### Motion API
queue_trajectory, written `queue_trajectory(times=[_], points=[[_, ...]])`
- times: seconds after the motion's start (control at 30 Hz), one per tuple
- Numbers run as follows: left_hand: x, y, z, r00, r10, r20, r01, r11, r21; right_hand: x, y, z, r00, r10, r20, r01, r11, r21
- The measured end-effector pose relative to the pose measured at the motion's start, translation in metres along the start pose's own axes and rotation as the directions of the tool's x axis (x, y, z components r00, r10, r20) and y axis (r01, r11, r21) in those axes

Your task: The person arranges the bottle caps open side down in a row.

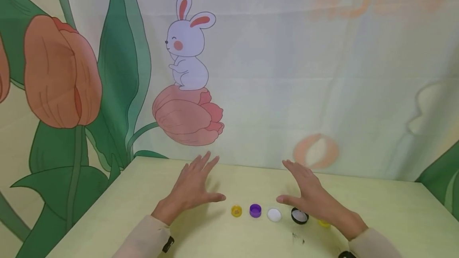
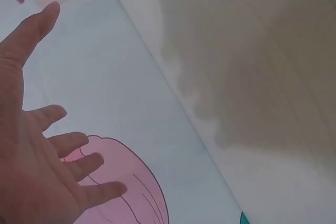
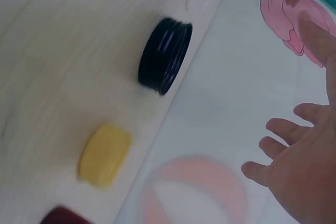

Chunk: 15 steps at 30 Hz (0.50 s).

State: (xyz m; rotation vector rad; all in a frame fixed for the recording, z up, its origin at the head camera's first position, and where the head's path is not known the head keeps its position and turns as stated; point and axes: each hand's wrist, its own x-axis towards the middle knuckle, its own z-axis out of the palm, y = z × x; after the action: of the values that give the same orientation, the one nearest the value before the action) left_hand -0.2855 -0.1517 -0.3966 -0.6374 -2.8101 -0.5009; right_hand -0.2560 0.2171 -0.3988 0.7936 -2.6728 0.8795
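Note:
My left hand (image 1: pixel 191 188) hovers over the table's left half, fingers spread and nothing in it. Opposite it, my right hand (image 1: pixel 313 194) is also spread and holds nothing, thumb pointing inward. Small round caps stand in a row between and beneath the hands. Nearest the left thumb is a yellow cap (image 1: pixel 236 211), followed by a purple cap (image 1: pixel 255 210) and a white round lid (image 1: pixel 274 215). A black ribbed lid (image 3: pixel 165 56) with a pale inside sits below the right hand. Another yellow cap (image 3: pixel 105 156) is partly hidden by that hand in the head view.
The caps stand on a pale yellow table (image 1: pixel 215 238). Behind its far edge hangs a cloth backdrop (image 1: pixel 265 90) printed with tulips and a rabbit. At the lower edge of the right wrist view, a dark red object (image 3: pixel 63 216) shows in part.

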Motion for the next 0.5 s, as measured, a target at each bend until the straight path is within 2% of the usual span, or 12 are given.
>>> queue_trajectory(times=[0.13,0.27,0.5], points=[[-0.001,0.001,0.001,1.0,0.007,0.025,-0.005,0.997,-0.081,0.006,-0.008,0.008,0.999,0.01,0.038,-0.012,0.998,0.054],[0.001,0.004,0.004,0.998,-0.012,0.066,0.022,0.987,-0.158,0.013,-0.017,0.016,0.996,0.022,0.089,-0.031,0.995,0.1],[0.002,0.007,0.008,0.992,-0.008,0.128,0.039,0.97,-0.24,0.025,-0.031,0.031,0.983,0.076,0.169,-0.105,0.98,0.17]])
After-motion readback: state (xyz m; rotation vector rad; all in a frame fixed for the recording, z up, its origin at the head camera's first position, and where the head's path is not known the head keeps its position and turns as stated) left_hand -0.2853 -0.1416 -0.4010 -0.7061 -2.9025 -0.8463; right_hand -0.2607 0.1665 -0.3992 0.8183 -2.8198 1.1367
